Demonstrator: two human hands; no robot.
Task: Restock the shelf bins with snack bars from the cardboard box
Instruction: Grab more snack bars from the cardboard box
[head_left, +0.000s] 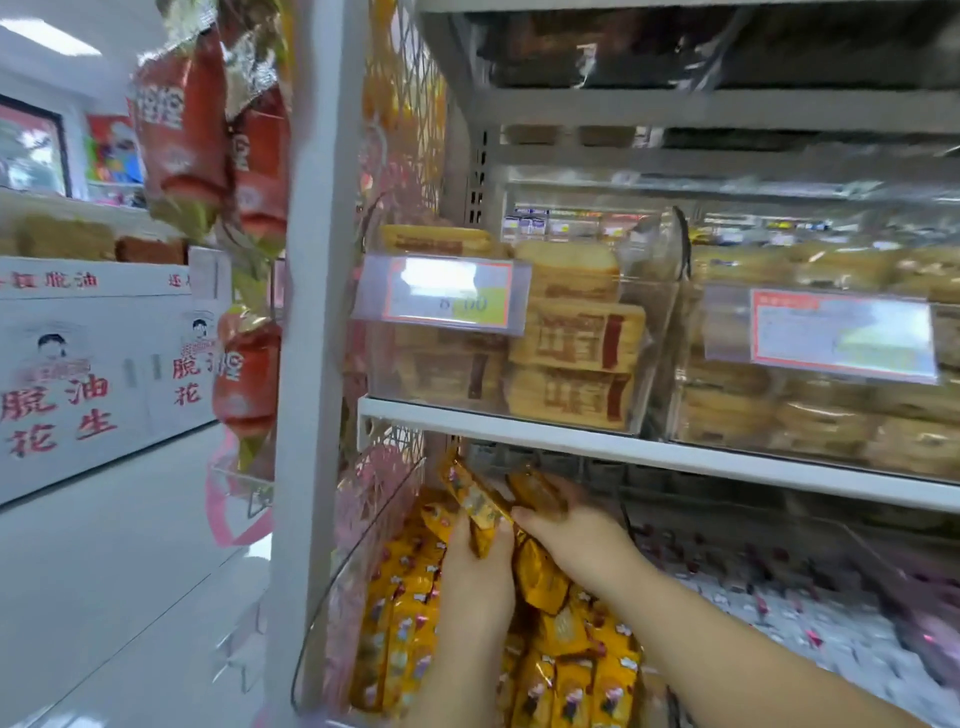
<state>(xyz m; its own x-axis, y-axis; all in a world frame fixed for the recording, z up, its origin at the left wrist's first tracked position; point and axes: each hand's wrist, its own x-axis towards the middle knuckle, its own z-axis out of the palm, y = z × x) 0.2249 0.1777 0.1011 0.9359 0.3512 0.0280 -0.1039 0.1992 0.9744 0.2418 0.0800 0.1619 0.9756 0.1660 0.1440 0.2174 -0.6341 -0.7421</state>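
Both my hands are inside a clear plastic shelf bin (332, 587) on the lower shelf, which is filled with yellow-wrapped snack bars (400, 623). My left hand (475, 566) grips a bunch of golden snack bars (475, 501) that stick up and lean left. My right hand (576, 535) holds more golden bars (540, 571) against them, fingers curled over the top. The cardboard box is out of view.
The shelf above carries clear bins of tan biscuit packs (576, 358) with price tags (447, 293). A neighbouring lower bin holds pink and white sweets (779, 618). Red snack bags (182, 130) hang on the white upright (311, 312). White cartons (78, 374) stand at left beside the aisle floor.
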